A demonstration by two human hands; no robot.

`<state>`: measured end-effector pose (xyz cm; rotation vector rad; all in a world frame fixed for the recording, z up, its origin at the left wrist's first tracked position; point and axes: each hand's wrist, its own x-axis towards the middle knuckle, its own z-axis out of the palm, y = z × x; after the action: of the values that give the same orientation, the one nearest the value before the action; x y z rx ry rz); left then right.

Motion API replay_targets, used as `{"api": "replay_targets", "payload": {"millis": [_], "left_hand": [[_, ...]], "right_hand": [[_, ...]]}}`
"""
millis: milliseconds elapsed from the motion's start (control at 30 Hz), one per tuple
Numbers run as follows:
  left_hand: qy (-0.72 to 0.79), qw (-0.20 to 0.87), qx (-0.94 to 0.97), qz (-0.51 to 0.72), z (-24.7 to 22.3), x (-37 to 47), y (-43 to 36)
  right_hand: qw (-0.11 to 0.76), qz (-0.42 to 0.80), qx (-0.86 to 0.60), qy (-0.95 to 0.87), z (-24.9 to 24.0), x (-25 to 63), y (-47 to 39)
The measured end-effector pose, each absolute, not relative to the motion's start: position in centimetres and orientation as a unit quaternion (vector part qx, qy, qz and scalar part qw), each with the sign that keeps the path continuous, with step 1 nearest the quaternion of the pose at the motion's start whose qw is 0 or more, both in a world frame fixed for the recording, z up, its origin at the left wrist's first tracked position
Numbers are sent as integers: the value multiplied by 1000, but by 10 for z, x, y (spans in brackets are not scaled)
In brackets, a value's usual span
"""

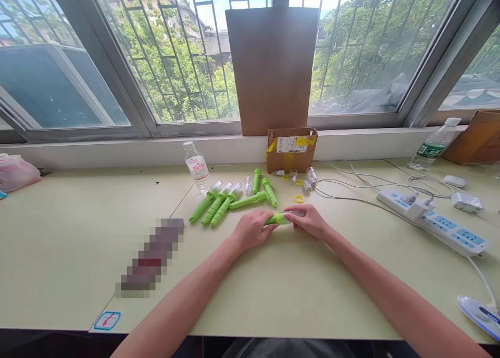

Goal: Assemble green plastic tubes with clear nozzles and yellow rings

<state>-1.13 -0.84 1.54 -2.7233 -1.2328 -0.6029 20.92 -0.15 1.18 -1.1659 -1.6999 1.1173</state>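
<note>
My left hand [253, 230] is wrapped round the green handle of a tube-like piece [278, 219] with a yellow ring near its middle. The clear end of that piece is in the fingers of my right hand [307, 220]. Left of my hands, several green sticks with clear caps [217, 206] lie side by side. Just beyond my hands are green sticks without caps [249, 200] and a loose clear cap [248, 186]. A yellow ring [299, 199] lies on the table behind my right hand, and more rings and clear caps [311, 176] are near the box.
A small cardboard box [292, 152] stands at the back, with a water bottle [198, 168] to its left. At the right are a power strip [432, 221], cables and another bottle [433, 145]. A blurred dark object [152, 256] lies at the left.
</note>
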Motion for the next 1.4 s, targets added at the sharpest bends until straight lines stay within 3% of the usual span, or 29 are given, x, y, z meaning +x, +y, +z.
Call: {"api": "replay_targets", "payload": {"millis": [400,633,1067,1400], "left_hand": [[-359,119,-895,-236,10,-13,-4],[-362,115,-897,-227,9,-13,-3],[-354,142,-909,-166,10,-6,-8],[-384,35,-904,-187,19,-12,-5]], "right_hand": [[347,498,-428,-670,14,210,0],[325,460,-444,-697,17,206,-5],[288,172,-420,-843,11,197,-13],[257,11,-444,-858,8,207,-8]]}}
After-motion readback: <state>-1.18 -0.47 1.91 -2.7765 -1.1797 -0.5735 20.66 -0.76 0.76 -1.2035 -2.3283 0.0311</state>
